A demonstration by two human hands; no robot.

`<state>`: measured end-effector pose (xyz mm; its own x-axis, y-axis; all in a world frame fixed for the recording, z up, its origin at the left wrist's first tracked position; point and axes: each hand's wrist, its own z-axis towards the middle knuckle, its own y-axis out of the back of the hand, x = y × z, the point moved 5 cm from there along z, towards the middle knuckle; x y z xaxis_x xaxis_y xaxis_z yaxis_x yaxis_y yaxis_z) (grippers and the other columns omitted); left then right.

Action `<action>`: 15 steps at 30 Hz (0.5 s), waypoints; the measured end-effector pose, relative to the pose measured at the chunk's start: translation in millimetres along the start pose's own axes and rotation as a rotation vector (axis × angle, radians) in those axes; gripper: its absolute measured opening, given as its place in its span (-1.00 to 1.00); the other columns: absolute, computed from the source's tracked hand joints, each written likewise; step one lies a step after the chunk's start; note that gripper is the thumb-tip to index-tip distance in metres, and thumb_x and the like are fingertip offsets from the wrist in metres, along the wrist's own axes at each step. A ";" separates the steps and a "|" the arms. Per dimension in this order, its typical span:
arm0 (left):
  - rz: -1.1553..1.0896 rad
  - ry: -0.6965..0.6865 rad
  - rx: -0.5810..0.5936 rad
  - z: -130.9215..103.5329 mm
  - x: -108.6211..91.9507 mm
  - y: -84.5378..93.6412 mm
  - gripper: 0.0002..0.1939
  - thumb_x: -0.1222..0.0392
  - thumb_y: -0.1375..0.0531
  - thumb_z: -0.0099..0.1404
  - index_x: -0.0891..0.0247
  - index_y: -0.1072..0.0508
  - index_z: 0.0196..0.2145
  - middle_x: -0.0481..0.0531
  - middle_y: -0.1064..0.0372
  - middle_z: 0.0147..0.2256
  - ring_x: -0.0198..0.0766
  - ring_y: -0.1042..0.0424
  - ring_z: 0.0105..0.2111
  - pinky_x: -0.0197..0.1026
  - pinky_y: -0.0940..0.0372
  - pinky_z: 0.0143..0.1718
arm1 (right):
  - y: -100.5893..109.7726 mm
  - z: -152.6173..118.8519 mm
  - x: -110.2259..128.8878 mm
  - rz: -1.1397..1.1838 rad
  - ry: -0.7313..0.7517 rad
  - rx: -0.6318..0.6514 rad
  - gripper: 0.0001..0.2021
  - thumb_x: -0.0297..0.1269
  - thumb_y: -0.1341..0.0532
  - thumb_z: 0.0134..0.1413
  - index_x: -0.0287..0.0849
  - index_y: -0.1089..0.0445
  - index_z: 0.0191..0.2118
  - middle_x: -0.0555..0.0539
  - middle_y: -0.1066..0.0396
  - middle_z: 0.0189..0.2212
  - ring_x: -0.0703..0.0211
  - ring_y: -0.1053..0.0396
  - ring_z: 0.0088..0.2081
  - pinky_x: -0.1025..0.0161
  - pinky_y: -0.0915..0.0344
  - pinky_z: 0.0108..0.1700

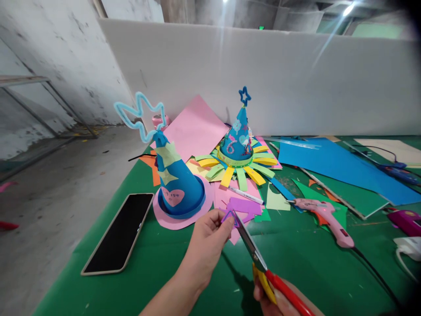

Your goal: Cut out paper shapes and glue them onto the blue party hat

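Scissors, red-and-yellow-handled (259, 263), gripped by right hand (276, 298), fingers closed through loops, blades parted. Left hand (207, 237) fingers pinch small purple paper scrap (227, 217) at blade tips, held clear above green surface (164, 272), steadying cut. Blue paper cone hat (177, 184) just beyond.

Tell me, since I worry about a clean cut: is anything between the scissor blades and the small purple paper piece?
Nothing visible. The left hand pinches the small purple paper piece right at the blades of the red-and-yellow-handled scissors, held by the right hand.

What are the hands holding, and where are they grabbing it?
The left hand pinches a small purple paper piece at its edge; the right hand grips the scissors by their handles.
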<state>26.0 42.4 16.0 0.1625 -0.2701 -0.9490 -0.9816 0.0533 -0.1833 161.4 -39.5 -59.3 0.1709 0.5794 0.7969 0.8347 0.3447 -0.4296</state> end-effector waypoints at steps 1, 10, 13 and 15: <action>0.015 -0.002 0.005 -0.3 -1.1 0.0 -0.75 0.13 -0.17 0.12 0.30 -0.23 -0.59 -0.16 -0.06 -0.64 -0.47 -0.01 -0.61 -0.40 0.06 -0.61 | 0.3 1.8 -3.2 0.023 -0.021 0.019 -0.46 0.24 -0.16 -0.29 -0.22 -0.28 -0.42 0.10 -0.09 -0.68 0.41 -0.09 -0.63 0.43 -0.01 -0.60; 0.032 0.008 0.028 -4.5 -2.1 -2.5 -0.75 0.14 -0.17 0.12 0.30 -0.22 -0.59 -0.17 -0.04 -0.65 -0.46 0.01 -0.60 -0.38 0.06 -0.59 | 0.2 11.9 -16.1 0.086 -0.082 -0.007 -0.48 0.24 -0.17 -0.32 -0.22 -0.27 -0.51 0.11 -0.05 -0.71 0.42 -0.07 -0.65 0.42 -0.07 -0.58; 0.023 0.019 0.028 -4.2 -2.1 -2.8 -0.75 0.14 -0.17 0.12 0.30 -0.22 -0.58 -0.17 -0.04 -0.65 -0.45 0.01 -0.60 -0.38 0.04 -0.57 | -2.7 11.2 -10.8 0.096 -0.069 -0.014 -0.49 0.25 -0.16 -0.32 -0.21 -0.26 -0.55 0.10 -0.05 -0.71 0.40 -0.10 -0.62 0.40 -0.12 -0.54; 0.022 0.021 0.027 -3.9 -2.7 -3.1 -0.75 0.14 -0.17 0.12 0.30 -0.22 -0.59 -0.17 -0.04 -0.64 -0.45 0.00 -0.59 -0.38 0.04 -0.56 | -4.2 6.5 -5.5 0.101 -0.074 -0.009 -0.50 0.23 -0.17 -0.29 -0.21 -0.29 -0.54 0.09 -0.07 -0.70 0.38 -0.14 -0.59 0.39 -0.15 -0.51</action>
<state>28.2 39.2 20.1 0.1385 -0.2884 -0.9474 -0.9818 0.0855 -0.1696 153.5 -39.3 -64.6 0.2158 0.6635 0.7163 0.8201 0.2750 -0.5018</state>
